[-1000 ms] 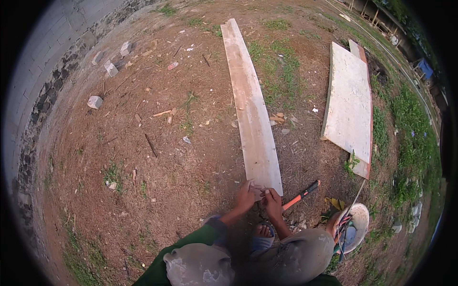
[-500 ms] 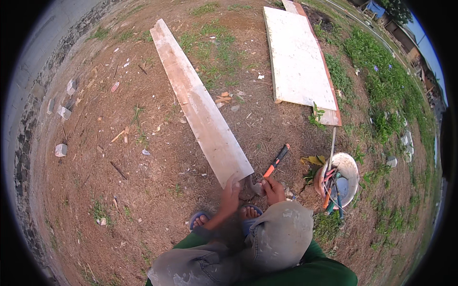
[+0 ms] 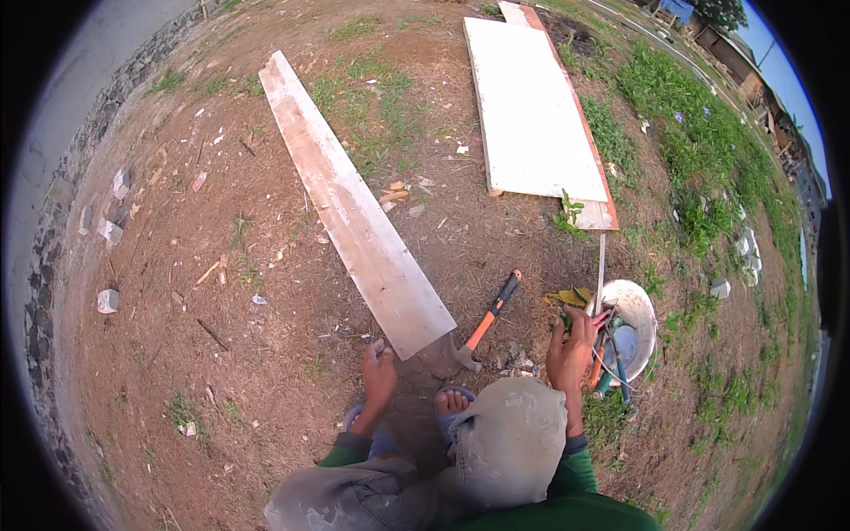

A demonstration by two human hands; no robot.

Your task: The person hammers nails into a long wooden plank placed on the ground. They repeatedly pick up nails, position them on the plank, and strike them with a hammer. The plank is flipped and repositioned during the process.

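Note:
My left hand [image 3: 380, 375] is closed beside the near left corner of a long, worn wooden plank [image 3: 354, 217]. Whatever its curled fingers may hold is too small to make out. My right hand [image 3: 571, 354] is at the left side of a whitish bucket [image 3: 649, 336], thumb and fingers apart, close to the tool handles inside. Several tools stand in the bucket, among them one with a blue handle [image 3: 624, 376] and one with an orange handle [image 3: 596, 365]. Between my hands a hammer [image 3: 482, 326] with an orange and black handle lies on the ground, its head near my foot.
A large white board [image 3: 536, 111] lies on reddish boards at the far right. Grass and weeds [image 3: 699, 133] grow along the right. Pale blocks [image 3: 108, 301] and wood scraps [image 3: 394, 193] are scattered on the dirt. A grey wall [image 3: 106, 71] runs along the left.
My right hand has left the hammer head and moved right to the bucket. The hammer now lies on the ground. My left hand has come off the plank's end, to its left.

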